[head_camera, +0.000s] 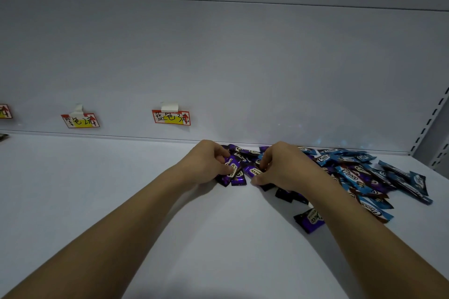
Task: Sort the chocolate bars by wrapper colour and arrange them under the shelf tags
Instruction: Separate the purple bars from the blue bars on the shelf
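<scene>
A heap of purple and blue chocolate bars lies on the white shelf (121, 189) at the back right. My left hand (206, 162) grips a few purple bars (232, 172) at the heap's left end. My right hand (281, 167) pinches another purple bar (252, 170) just beside them. Blue bars (352, 177) spread out to the right of my right arm, mixed with some purple ones. One purple bar (309, 219) lies apart, nearer to me. Three red-and-yellow shelf tags hang on the back wall: one (171, 117) above and left of my hands, one (80, 121) further left, one (4, 111) at the left edge.
The shelf's white back wall (243, 68) rises right behind the heap. A slotted metal upright (435, 126) stands at the right end. A dark wrapper corner (3, 137) shows at the far left edge.
</scene>
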